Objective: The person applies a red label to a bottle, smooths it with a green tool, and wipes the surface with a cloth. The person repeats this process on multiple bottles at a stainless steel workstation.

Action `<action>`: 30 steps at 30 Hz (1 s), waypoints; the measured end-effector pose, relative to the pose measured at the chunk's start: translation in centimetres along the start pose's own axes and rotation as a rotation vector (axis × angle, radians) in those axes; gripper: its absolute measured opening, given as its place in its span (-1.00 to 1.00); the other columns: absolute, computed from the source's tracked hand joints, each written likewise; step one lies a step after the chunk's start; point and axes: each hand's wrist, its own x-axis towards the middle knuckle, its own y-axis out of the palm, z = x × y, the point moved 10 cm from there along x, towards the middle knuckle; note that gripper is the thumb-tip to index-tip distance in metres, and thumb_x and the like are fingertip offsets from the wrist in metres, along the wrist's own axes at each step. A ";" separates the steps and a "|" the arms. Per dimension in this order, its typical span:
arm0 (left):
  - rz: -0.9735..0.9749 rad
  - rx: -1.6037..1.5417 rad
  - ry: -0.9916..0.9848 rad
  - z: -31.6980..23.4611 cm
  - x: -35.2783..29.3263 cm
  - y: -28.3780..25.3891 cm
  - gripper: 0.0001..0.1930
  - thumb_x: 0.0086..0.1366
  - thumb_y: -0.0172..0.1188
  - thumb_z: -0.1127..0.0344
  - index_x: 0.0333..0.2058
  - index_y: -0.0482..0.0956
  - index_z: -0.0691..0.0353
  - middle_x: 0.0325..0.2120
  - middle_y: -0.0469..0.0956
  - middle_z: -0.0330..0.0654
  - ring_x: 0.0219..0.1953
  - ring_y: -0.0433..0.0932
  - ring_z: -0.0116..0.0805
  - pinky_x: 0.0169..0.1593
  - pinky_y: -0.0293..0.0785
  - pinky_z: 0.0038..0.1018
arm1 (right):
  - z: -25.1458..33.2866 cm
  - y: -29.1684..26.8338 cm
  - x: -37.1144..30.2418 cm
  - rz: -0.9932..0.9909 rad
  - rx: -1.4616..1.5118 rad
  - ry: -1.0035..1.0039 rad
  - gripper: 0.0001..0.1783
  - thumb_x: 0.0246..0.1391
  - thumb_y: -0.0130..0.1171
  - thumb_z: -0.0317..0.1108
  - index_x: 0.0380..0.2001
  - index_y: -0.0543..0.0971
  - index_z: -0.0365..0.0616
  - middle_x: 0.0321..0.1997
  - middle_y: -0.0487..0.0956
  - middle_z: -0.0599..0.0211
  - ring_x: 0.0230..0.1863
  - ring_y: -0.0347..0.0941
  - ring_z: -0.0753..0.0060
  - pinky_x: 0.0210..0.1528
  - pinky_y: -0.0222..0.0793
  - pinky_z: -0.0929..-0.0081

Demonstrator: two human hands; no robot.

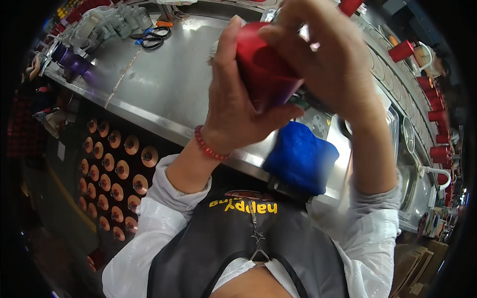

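Over the metal table I have a glossy red metal cylinder (263,64), tilted, with a purplish sheen at its lower end. My left hand (233,104) is wrapped around it, thumb under the lower end and fingers along its left side; a red bead bracelet circles that wrist. Against the upper right of the cylinder my right hand (323,54) is curled, its thumb touching the red surface. Motion blurs this hand, and what its fingers enclose is hidden. A bit of whitish material (213,52) peeks out behind my left fingers. Below the hands, a blue cloth (300,159) lies bunched at the table's front edge.
On the metal table (164,74), black-handled scissors (156,38) lie near several clear glass jars (121,25). A purple cylinder (72,59) lies far left. Rows of copper-coloured round pieces (114,166) stand lower left. Red cylinders (439,151) line a curved conveyor (392,79) at right.
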 end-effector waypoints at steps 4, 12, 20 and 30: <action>0.075 0.181 0.026 0.5 -3.1 1.8 0.22 -0.05 0.60 -0.10 0.39 0.01 0.37 0.16 0.34 0.19 0.09 0.52 0.02 0.10 0.52 -0.22 | -0.3 1.5 -4.9 -0.001 0.093 0.046 -0.79 0.09 0.33 -0.40 -0.28 0.50 -0.18 -0.30 0.54 0.16 -0.14 0.53 0.03 -0.10 0.49 0.23; 0.066 -0.272 -0.198 2.5 -5.6 1.0 0.22 0.02 0.53 -0.21 0.39 -0.04 0.36 0.20 0.34 0.11 0.21 0.45 -0.11 0.23 0.46 -0.24 | -22.2 -9.5 -18.8 0.382 -0.533 0.504 -0.79 0.25 0.08 -0.55 -0.15 0.67 -0.21 -0.14 0.58 0.15 -0.06 0.53 0.13 0.04 0.42 0.30; 0.021 -0.078 -0.314 5.1 -6.7 -0.3 0.37 -0.05 0.20 -0.66 0.39 -0.02 0.42 0.33 0.17 0.03 0.28 0.35 -0.11 0.31 0.37 -0.22 | -31.2 -14.6 -38.6 0.632 -0.599 1.043 -0.41 0.04 0.00 -0.68 0.11 0.65 0.01 0.07 0.53 0.06 0.10 0.46 -0.05 0.19 0.43 0.19; 0.003 -0.212 -0.410 6.1 -7.5 -0.3 0.37 -0.11 0.32 -0.60 0.43 -0.07 0.27 0.36 0.13 0.05 0.30 0.37 0.02 0.30 0.45 -0.06 | -38.7 -16.9 -36.4 0.467 -0.797 0.831 -0.73 0.22 0.15 -0.33 -0.03 0.64 0.02 0.09 0.51 0.22 0.16 0.43 0.06 0.15 0.42 0.18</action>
